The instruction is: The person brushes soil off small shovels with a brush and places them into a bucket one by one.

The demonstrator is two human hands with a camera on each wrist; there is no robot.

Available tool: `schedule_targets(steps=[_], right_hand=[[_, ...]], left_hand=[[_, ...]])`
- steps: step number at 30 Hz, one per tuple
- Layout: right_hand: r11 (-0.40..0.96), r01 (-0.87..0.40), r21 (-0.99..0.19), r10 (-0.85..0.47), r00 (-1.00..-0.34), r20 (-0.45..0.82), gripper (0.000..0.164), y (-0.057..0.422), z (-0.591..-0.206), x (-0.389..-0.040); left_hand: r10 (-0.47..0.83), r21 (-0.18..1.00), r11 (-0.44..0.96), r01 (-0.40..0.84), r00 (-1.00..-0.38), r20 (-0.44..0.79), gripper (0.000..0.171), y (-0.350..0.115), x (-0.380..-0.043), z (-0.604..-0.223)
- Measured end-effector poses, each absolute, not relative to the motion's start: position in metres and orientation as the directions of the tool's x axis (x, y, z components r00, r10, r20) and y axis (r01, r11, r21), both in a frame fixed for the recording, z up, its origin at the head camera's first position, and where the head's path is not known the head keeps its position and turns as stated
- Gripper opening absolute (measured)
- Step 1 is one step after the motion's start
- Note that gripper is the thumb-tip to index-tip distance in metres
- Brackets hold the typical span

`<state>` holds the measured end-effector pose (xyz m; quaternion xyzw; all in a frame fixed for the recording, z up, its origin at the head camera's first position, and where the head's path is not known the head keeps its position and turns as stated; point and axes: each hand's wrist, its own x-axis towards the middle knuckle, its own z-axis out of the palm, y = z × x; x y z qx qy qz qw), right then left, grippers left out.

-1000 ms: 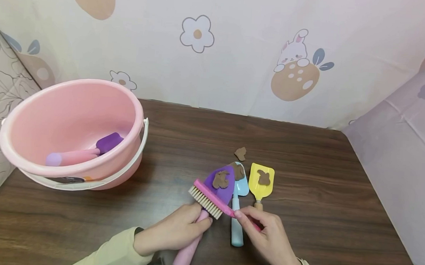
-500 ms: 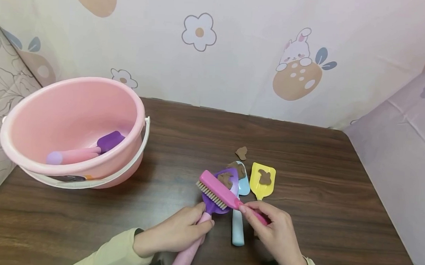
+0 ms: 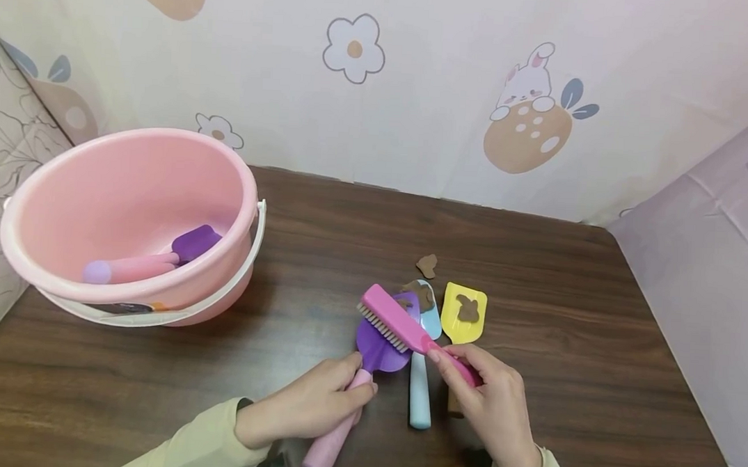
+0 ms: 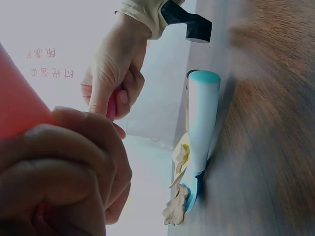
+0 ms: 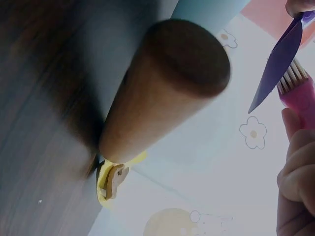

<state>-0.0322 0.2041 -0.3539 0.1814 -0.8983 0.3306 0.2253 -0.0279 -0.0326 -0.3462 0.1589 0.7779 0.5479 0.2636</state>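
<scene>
My left hand (image 3: 310, 398) grips the pink handle of a small purple shovel (image 3: 369, 341), its blade tilted up over the table. In my right hand (image 3: 495, 395) is a pink brush (image 3: 398, 318), bristles down across the purple blade; the right wrist view shows the bristles (image 5: 294, 77) beside that blade. The brush head mostly hides a brown clay-like piece on the blade. Behind lies a light-blue shovel (image 3: 420, 396) bearing another brown piece (image 3: 418, 292). Right of it, a yellow shovel (image 3: 451, 324) with a wooden handle carries a rabbit-shaped brown piece (image 3: 467, 309).
A large pink bucket (image 3: 133, 146) with a white handle stands at the left. Inside it lies a purple-bladed toy shovel (image 3: 194, 243) with a pink handle. One loose brown piece (image 3: 427, 266) rests on the dark wooden table (image 3: 564, 339). A patterned sheet (image 3: 416, 124) backs the table.
My right hand has moved the brush forward and right, from the blade's near end up over the blade, turning its pink back upward. The brown piece there is now mostly covered. My left hand holds nearly still.
</scene>
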Motion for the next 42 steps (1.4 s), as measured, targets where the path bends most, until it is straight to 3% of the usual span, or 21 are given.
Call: schedule_targets(steps=[28,35,39,42], right_hand=[[0.754,-0.448,-0.48,-0.12,-0.813,0.57,0.024,0.209,-0.355,-0.037],[0.784,-0.448,-0.429,-0.116,-0.786,0.608,0.014,0.216,-0.355,-0.042],[0.864,-0.324,-0.385,0.005,-0.759,0.651,0.016,0.233,-0.354,-0.049],[0.862,-0.265,-0.432,0.093,-0.756,0.648,0.016,0.242,-0.354,-0.05]], left_hand=[[0.538,0.938,0.345,-0.029,-0.813,-0.223,0.018,-0.034,-0.03,-0.346],[0.532,0.937,0.349,-0.035,-0.815,-0.229,0.016,-0.036,-0.029,-0.347],[0.551,0.941,0.338,-0.003,-0.81,-0.201,0.015,-0.041,-0.025,-0.348],[0.541,0.93,0.366,0.035,-0.821,-0.181,0.016,-0.044,-0.025,-0.348]])
